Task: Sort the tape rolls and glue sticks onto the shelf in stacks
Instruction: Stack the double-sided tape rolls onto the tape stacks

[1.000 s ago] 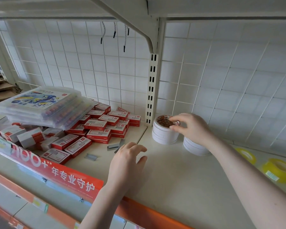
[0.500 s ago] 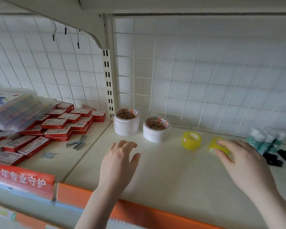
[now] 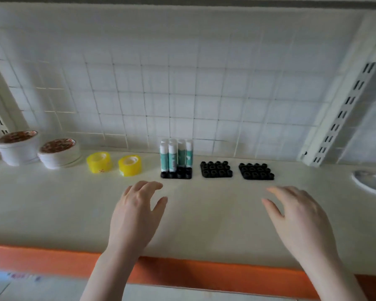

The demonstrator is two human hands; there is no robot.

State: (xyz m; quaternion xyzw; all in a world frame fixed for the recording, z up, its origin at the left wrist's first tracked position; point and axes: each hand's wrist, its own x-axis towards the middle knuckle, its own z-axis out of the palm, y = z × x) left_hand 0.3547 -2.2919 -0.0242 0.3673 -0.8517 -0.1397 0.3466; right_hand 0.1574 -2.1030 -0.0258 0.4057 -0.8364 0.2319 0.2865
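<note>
hands: left hand (image 3: 137,216) and right hand (image 3: 300,222) hover loose-fingered, holding nothing | glue sticks (image 3: 175,155) upright in black tray (image 3: 176,174) at shelf (image 3: 52,209) rear, ahead of left hand, nearer it | yellow tape rolls (image 3: 114,162) further left

Left hand (image 3: 137,216) and right hand (image 3: 300,222): bare, no gloves, rings or watch. Forearms are uncovered (no sleeve reaches into the head view).

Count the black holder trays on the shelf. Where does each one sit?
3. The left tray carries the glue sticks, the middle tray sits beside it, and the right tray is beyond that. All stand along the back of the shelf.
</note>
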